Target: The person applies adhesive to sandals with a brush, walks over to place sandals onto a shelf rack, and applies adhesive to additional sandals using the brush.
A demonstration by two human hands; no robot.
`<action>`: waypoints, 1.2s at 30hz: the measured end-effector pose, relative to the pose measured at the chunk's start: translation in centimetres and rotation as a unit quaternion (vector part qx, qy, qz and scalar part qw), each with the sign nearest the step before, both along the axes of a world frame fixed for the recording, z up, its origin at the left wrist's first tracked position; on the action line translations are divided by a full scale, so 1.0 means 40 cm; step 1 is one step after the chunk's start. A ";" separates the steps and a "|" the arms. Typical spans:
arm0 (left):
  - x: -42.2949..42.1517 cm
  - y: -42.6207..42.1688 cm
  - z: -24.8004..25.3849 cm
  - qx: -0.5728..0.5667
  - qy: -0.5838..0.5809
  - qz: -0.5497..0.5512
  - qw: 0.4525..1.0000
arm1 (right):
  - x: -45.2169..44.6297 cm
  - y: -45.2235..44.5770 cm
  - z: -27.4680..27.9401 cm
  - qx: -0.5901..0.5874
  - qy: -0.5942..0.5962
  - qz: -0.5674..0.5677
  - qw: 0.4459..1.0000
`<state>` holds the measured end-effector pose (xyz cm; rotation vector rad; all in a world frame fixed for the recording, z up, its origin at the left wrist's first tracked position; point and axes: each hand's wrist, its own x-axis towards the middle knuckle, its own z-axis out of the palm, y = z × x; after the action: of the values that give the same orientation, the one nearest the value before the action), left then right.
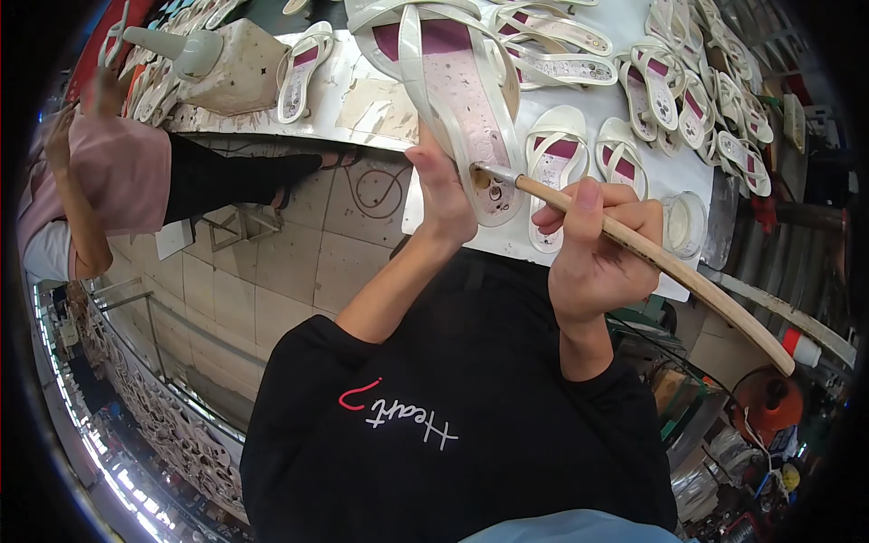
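My left hand (445, 201) grips a white strappy sandal (453, 86) near its heel end, with the thumb along the side. Its insole is pale pink with a purple patch towards the toe, and dark spots mark the heel. In my right hand (605, 249) is a brush (692, 279) with a long wooden handle and a metal ferrule, held like a pen. The brush's tip meets the sandal's heel area; its bristles are too small to make out. Below the right hand's far side stands a clear jar (683, 224) with pale contents.
More white sandals (557, 149) cover the white worktable (362, 68), piled thickly at the right (692, 100). A stained block with a grey spout (226, 68) sits at the back left. Another person (118, 172) is at the left. A red-capped bottle (801, 347) lies at the right.
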<state>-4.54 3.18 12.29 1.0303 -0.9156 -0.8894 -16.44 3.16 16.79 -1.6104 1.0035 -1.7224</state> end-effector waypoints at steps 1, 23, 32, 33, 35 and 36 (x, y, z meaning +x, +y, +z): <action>-0.002 0.001 0.001 0.000 0.000 0.000 1.000 | -0.001 -0.002 0.001 0.000 0.000 0.000 1.000; 0.005 -0.001 -0.001 0.110 0.331 -0.059 0.935 | -0.093 0.007 0.067 -0.095 -0.017 0.030 0.995; -0.029 0.040 0.037 0.051 0.161 -0.051 0.984 | -0.021 -0.010 0.009 -0.130 0.078 0.065 0.986; -0.032 0.045 0.042 0.033 0.143 -0.074 0.986 | -0.012 -0.014 0.007 -0.142 0.080 0.061 0.985; -0.050 0.053 0.060 0.025 0.146 -0.081 0.986 | 0.000 -0.017 0.015 -0.154 0.089 0.064 0.982; -0.059 0.055 0.069 0.025 0.144 -0.080 0.986 | 0.001 -0.015 0.022 -0.154 0.086 0.065 0.982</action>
<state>-6.91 5.38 15.07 0.8516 -0.7402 -1.1680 -16.41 2.56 17.66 -2.0036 0.7138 -1.7359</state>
